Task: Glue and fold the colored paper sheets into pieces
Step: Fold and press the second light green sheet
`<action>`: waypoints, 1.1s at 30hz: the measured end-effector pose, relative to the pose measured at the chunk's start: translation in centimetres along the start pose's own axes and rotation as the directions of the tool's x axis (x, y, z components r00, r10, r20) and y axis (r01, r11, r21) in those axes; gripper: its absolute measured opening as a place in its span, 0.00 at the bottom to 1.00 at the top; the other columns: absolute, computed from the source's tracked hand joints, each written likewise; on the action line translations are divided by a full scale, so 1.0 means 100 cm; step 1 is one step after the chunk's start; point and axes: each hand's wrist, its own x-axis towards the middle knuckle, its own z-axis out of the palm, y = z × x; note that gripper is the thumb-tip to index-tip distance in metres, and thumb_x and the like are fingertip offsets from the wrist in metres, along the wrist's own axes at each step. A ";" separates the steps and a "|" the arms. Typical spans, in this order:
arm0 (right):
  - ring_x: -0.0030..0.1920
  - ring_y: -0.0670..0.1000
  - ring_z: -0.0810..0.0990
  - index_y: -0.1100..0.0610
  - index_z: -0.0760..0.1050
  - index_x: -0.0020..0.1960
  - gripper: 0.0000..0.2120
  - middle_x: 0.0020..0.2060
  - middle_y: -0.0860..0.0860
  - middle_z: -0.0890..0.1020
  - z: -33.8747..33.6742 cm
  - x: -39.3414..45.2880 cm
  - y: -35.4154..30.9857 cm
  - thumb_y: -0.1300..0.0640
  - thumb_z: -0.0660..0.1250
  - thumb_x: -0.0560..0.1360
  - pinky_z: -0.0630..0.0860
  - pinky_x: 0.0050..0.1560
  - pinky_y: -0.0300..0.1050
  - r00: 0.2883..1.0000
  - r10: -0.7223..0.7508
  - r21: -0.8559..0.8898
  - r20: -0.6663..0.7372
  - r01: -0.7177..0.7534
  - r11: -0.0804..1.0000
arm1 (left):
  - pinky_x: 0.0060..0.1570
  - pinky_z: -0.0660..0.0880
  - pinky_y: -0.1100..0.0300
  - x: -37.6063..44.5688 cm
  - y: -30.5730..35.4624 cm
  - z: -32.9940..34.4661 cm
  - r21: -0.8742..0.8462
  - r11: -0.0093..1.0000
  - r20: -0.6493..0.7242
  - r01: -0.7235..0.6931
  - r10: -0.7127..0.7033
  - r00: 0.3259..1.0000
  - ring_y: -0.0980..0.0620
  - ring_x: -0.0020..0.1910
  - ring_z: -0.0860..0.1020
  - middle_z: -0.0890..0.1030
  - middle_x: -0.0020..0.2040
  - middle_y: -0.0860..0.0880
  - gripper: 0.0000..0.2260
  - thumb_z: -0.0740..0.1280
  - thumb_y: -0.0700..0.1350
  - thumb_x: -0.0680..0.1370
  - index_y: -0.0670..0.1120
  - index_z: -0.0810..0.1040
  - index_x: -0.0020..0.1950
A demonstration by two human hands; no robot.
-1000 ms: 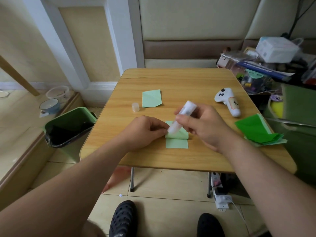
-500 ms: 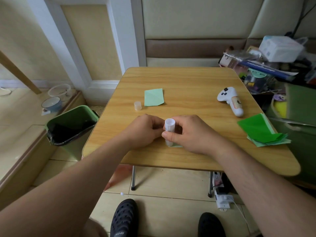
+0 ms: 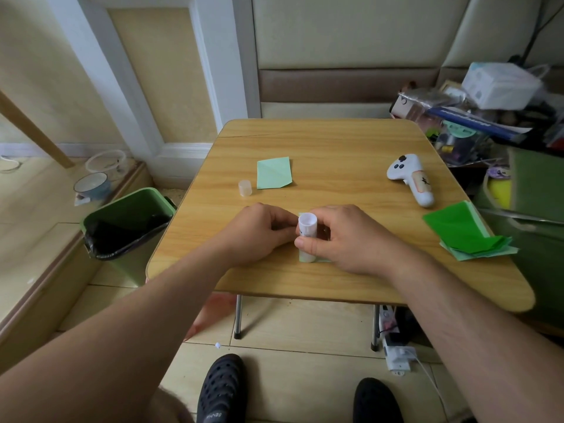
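My right hand (image 3: 345,239) grips a white glue stick (image 3: 306,232), held upright with its tip down on a light green paper piece (image 3: 320,258) near the table's front edge. Both hands hide most of that paper. My left hand (image 3: 259,232) lies curled beside the stick, its fingertips on the paper's left side. Further back on the table rests a folded light green piece (image 3: 273,173), with the glue stick's clear cap (image 3: 245,188) just left of it. A stack of green sheets (image 3: 464,232) sits at the table's right edge.
On the wooden folding table (image 3: 335,148) a white game controller (image 3: 410,178) lies at the right. A green bin (image 3: 128,221) stands left of the table. Cluttered boxes and bags (image 3: 488,111) crowd the right side. My shoes (image 3: 221,389) are below.
The glue stick swung from a slanted pose to upright, and my right hand came down over the paper. The paper's lower part, visible a second ago, is now mostly covered.
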 end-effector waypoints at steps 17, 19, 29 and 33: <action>0.40 0.49 0.77 0.51 0.80 0.46 0.15 0.40 0.47 0.82 -0.015 -0.017 0.017 0.39 0.70 0.74 0.77 0.45 0.54 0.999 0.028 0.010 -0.026 -0.028 1.000 | 0.53 0.75 0.67 0.002 -0.005 0.002 -0.031 0.999 -0.029 0.021 -0.022 0.999 0.66 0.49 0.81 0.86 0.48 0.64 0.06 0.74 0.52 0.79 0.61 0.86 0.55; 0.41 0.49 0.77 0.52 0.80 0.47 0.15 0.40 0.47 0.82 -0.017 -0.019 0.019 0.39 0.70 0.74 0.77 0.46 0.53 0.999 0.034 0.013 -0.032 -0.034 0.999 | 0.52 0.74 0.69 0.002 -0.004 0.002 -0.035 0.999 -0.031 0.023 -0.024 0.999 0.66 0.48 0.81 0.85 0.47 0.64 0.06 0.74 0.52 0.79 0.62 0.86 0.53; 0.39 0.48 0.76 0.52 0.81 0.47 0.12 0.40 0.47 0.82 -0.025 -0.027 0.021 0.43 0.72 0.75 0.75 0.45 0.50 0.996 0.087 0.012 -0.025 -0.086 0.996 | 0.57 0.76 0.65 0.000 -0.002 0.001 -0.038 0.999 -0.029 0.029 -0.030 0.999 0.67 0.50 0.81 0.85 0.48 0.65 0.06 0.74 0.51 0.79 0.61 0.86 0.54; 0.40 0.49 0.76 0.53 0.81 0.47 0.12 0.40 0.48 0.82 -0.027 -0.027 0.020 0.44 0.73 0.75 0.75 0.46 0.51 0.995 0.090 0.010 -0.033 -0.090 0.996 | 0.58 0.76 0.65 0.000 -0.001 0.001 -0.053 0.998 -0.019 0.038 -0.039 0.999 0.68 0.51 0.81 0.86 0.48 0.64 0.06 0.73 0.51 0.79 0.61 0.86 0.54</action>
